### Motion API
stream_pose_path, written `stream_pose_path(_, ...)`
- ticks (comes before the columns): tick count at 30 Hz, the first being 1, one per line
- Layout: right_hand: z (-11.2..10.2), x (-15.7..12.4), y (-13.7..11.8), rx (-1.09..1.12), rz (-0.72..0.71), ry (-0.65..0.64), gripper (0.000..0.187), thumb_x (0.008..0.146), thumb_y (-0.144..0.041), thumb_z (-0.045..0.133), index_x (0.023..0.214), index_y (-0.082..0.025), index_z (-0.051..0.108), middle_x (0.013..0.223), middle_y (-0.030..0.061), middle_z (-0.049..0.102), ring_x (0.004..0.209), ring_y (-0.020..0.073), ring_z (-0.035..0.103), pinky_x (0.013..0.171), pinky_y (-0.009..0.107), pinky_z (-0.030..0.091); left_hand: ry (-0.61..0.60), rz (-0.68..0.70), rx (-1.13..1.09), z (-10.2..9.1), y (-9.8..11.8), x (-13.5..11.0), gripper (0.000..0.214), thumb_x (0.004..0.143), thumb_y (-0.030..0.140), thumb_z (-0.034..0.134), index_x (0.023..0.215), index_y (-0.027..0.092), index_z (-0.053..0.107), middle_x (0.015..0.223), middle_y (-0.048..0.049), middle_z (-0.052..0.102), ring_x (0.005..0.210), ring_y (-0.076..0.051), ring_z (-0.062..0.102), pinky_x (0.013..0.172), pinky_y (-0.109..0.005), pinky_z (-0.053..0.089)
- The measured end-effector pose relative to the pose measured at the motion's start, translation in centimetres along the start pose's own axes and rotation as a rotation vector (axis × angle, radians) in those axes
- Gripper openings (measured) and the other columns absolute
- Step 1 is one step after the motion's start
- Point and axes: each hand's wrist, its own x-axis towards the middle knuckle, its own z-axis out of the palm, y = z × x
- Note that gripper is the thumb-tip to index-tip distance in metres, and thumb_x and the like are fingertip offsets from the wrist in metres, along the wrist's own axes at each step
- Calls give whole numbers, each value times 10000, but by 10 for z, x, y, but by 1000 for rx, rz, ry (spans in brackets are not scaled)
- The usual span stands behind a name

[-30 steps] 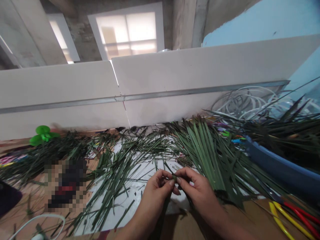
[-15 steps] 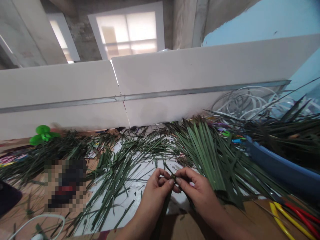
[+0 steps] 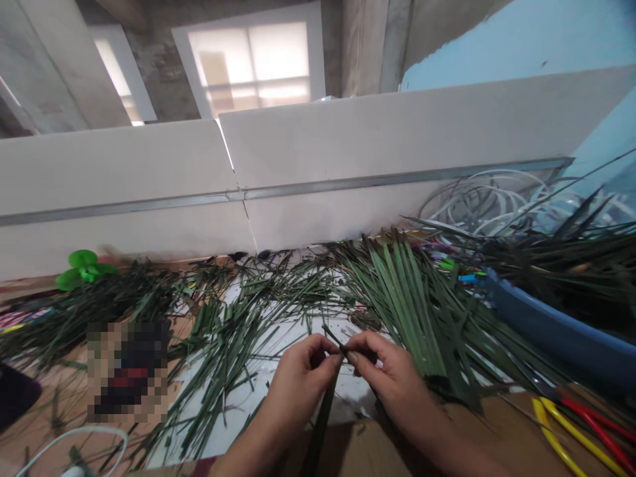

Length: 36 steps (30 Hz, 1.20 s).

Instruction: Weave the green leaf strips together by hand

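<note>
My left hand [image 3: 301, 381] and my right hand [image 3: 385, 381] meet low in the middle of the view. Both pinch the same narrow green leaf strip [image 3: 324, 414], thumbs and forefingers closed on its upper end. The strip hangs down between my wrists, and its short tip pokes up to the left above my fingers. Under my hands lies a white sheet [image 3: 293, 344] strewn with loose strips. A stack of long green leaves [image 3: 412, 311] lies just right of my right hand.
A white partition wall [image 3: 318, 179] runs along the back of the table. A blue tub [image 3: 551, 331] full of leaves stands at right, with red and yellow strips [image 3: 576, 427] in front of it. A green plastic piece [image 3: 82, 268] sits far left. A white cable [image 3: 74, 434] lies at bottom left.
My hands have stayed together on the strip and shifted slightly down; my fingers have worked its top, and the tip now sticks up more to the left.
</note>
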Motion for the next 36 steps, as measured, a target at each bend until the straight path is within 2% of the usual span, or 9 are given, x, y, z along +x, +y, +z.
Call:
stream_pose_path(6, 1, -1, -4, -5, -21, -30, 151, 921, -298, 535, 872, -212, 648, 801, 13, 652, 761, 189, 596, 678, 296, 435, 21, 250, 414, 0, 4, -5, 122, 843, 177, 568, 758, 209, 650, 729, -18, 668, 703, -187, 559, 690, -283, 332)
stream_pose_path(10, 1, -2, -6, 11, -16, -49, 145, 926, -296, 542, 877, -215, 651, 805, 4, 645, 771, 185, 588, 682, 288, 427, 47, 254, 473, -1, 4, -3, 109, 861, 196, 574, 762, 208, 618, 741, -17, 678, 714, -190, 566, 702, -288, 332)
stream_pose_path(17, 0, -3, -8, 17, -31, -64, 137, 922, -263, 546, 865, -206, 657, 779, -2, 640, 756, 178, 582, 686, 285, 421, 40, 160, 264, -5, 5, -3, 80, 821, 212, 595, 745, 212, 570, 670, 10, 619, 644, -165, 545, 611, -259, 343)
stream_pose_path(22, 0, -2, -7, 1, -55, -56, 135, 926, -249, 540, 882, -210, 661, 812, 1, 652, 775, 177, 585, 702, 287, 420, 115, 52, 107, -4, -6, 0, 131, 753, 240, 669, 805, 208, 553, 661, 33, 569, 647, -159, 526, 609, -252, 361)
stream_pose_path(25, 0, -2, -5, -9, -61, -68, 130, 926, -247, 540, 883, -211, 658, 809, -1, 648, 769, 175, 584, 696, 286, 416, 70, 19, 9, -4, -11, 4, 165, 738, 245, 686, 867, 189, 600, 641, 44, 542, 634, -150, 508, 602, -246, 366)
stream_pose_path(29, 0, -1, -4, -30, -62, -93, 125, 922, -245, 546, 877, -209, 657, 798, -4, 644, 766, 174, 581, 690, 285, 409, -3, 21, -49, -5, -12, 5, 85, 754, 238, 661, 745, 164, 620, 677, 12, 588, 670, -147, 519, 641, -250, 389)
stream_pose_path(36, -2, -2, -8, -46, -76, -120, 124, 921, -221, 544, 864, -205, 653, 802, -7, 642, 767, 166, 576, 685, 276, 399, -57, 0, -102, -9, -3, 1, 76, 729, 222, 657, 743, 164, 610, 685, 15, 594, 680, -144, 522, 637, -242, 387)
